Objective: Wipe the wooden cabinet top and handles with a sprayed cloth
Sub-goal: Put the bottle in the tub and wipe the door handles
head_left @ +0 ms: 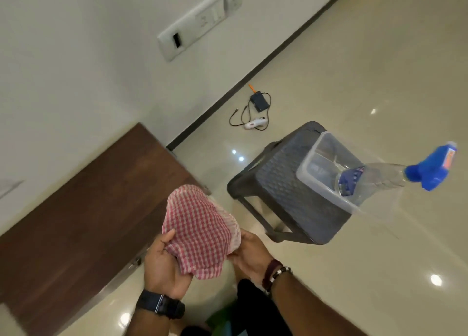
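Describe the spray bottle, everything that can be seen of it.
The spray bottle is clear plastic with a blue trigger head bearing a small orange label, and a blue printed label low on its body. It stands in a clear plastic tub on a dark woven-pattern stool; it looks tilted to the right, perhaps from the wide lens. Neither hand touches it: the left hand and right hand hold the red-checked cloth. Any liquid level is unclear.

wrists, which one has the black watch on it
The left wrist, below the left hand gripping the checked cloth. The right wrist carries beaded bracelets instead of a watch.
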